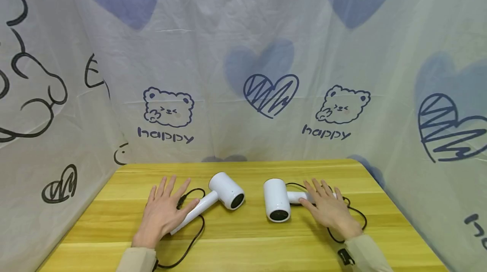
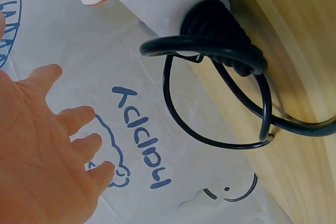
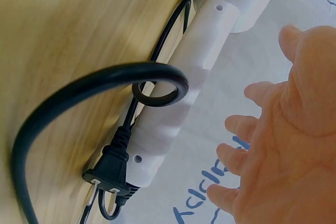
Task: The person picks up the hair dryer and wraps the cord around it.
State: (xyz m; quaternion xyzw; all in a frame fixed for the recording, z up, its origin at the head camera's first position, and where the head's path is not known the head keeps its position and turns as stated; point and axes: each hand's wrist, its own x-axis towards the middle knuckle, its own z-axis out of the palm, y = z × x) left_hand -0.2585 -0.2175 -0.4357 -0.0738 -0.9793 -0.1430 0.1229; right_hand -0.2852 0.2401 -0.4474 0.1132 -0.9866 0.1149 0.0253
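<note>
Two white hair dryers lie on the wooden table. The left hair dryer has its handle slanting down toward my left hand, which is spread with straight fingers beside that handle. In the left wrist view the black cord leaves the handle's end and loops. The right hair dryer points its handle to the right, partly hidden under my right hand. That hand is also spread, and the right wrist view shows the palm apart from the handle. A black two-pin plug sits by the handle's end.
The yellow wood-grain table ends at a white cloth backdrop printed with hearts and bears. Black cord curls near the left wrist, and another cord loops beyond the right hand.
</note>
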